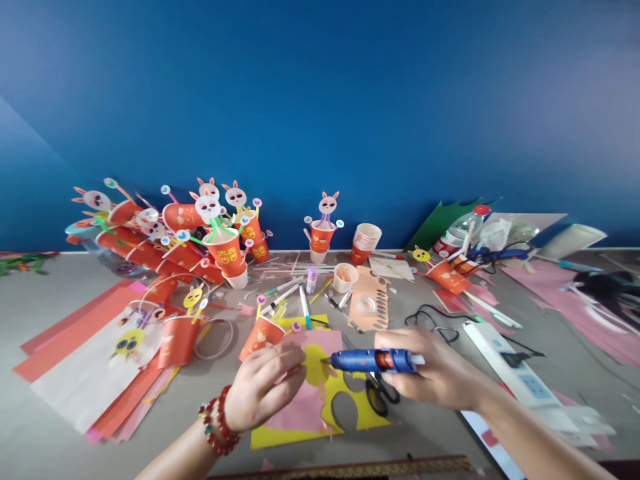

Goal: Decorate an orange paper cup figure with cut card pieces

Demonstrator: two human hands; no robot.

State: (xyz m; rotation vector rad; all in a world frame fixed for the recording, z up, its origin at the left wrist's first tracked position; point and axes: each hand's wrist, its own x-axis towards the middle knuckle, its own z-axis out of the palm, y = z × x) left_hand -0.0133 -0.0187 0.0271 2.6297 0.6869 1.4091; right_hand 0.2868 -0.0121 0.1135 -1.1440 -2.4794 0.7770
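My right hand is wrapped round a blue hot glue gun, its nozzle pointing left at a yellow paper circle. The nozzle tip is at the circle's right side; whether it touches I cannot tell. My left hand, with red beads at the wrist, has its fingers closed at the circle's left edge. Under them lie pink paper and a yellow sheet with holes cut out. Black-handled scissors lie below the glue gun. Just beyond my left hand, an orange paper cup leans over.
Decorated rabbit cups crowd the left back. A cup stack and a white cup stand mid-back. Markers lie scattered ahead. A power strip with cables lies at right, a bottle behind it. Coloured paper lies left.
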